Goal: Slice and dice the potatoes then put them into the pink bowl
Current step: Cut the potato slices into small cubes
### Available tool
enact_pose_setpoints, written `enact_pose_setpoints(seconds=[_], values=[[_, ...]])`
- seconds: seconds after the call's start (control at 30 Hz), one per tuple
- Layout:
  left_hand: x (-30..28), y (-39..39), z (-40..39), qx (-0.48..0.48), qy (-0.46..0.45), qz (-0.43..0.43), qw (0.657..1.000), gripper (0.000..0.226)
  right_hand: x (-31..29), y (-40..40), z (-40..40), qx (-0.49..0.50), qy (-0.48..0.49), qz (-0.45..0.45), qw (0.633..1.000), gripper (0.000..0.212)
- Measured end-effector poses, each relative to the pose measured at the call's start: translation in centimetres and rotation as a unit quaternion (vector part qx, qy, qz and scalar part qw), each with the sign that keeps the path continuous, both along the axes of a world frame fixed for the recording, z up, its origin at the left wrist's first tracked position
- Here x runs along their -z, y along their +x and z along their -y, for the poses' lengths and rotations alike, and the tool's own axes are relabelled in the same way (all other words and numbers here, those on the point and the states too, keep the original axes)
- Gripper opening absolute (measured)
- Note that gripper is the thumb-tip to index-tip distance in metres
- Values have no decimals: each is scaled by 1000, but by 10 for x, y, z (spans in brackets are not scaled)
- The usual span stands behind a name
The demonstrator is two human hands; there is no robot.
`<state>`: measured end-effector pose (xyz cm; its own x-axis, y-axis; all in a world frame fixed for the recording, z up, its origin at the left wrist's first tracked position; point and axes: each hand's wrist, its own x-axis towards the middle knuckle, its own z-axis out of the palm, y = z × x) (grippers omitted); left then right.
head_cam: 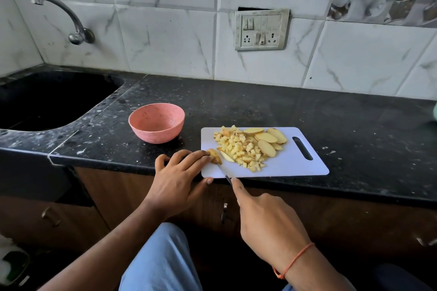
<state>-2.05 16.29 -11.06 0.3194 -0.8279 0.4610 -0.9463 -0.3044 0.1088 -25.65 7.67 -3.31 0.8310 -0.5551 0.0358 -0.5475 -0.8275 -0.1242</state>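
Observation:
A white cutting board [293, 163] lies on the black counter. On it sit a heap of diced potato [238, 146] and several oval potato slices [269, 140] at its far side. My left hand [179, 177] presses a small potato piece [215, 156] down at the board's left edge with its fingertips. My right hand [267, 222] grips a knife [223, 171], forefinger along its spine, with the thin blade reaching to that piece. The pink bowl [156, 125] stands empty on the counter, left of the board.
A black sink [47, 99] is sunk into the counter at the far left, under a metal tap [71, 21]. A switch-and-socket plate [261, 29] hangs on the tiled wall. Wooden cabinet doors with handles are below the counter edge.

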Motion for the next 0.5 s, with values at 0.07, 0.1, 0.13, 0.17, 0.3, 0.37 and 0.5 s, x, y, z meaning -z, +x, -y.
enact_pose_setpoints(seconds=[0.07,0.1,0.13,0.17,0.3,0.37,0.5], values=[[-6,2,0,10,-4,-13,1000,52,1,-8,4,9,15,31,999,64],[-10,3,2,20,-5,-30,999,50,2,-10,6,12,24,48,998,63],[-14,5,5,33,-6,-53,998,46,4,-12,9,13,31,63,997,62],[-18,8,9,45,-7,-82,996,42,5,-13,10,15,34,77,996,61],[-30,31,32,82,31,-175,981,47,3,-9,15,30,46,108,993,57],[-30,43,40,103,63,-182,976,47,0,-5,16,35,45,104,993,56],[-29,54,45,136,17,-199,970,32,-3,3,20,28,36,94,995,54]])
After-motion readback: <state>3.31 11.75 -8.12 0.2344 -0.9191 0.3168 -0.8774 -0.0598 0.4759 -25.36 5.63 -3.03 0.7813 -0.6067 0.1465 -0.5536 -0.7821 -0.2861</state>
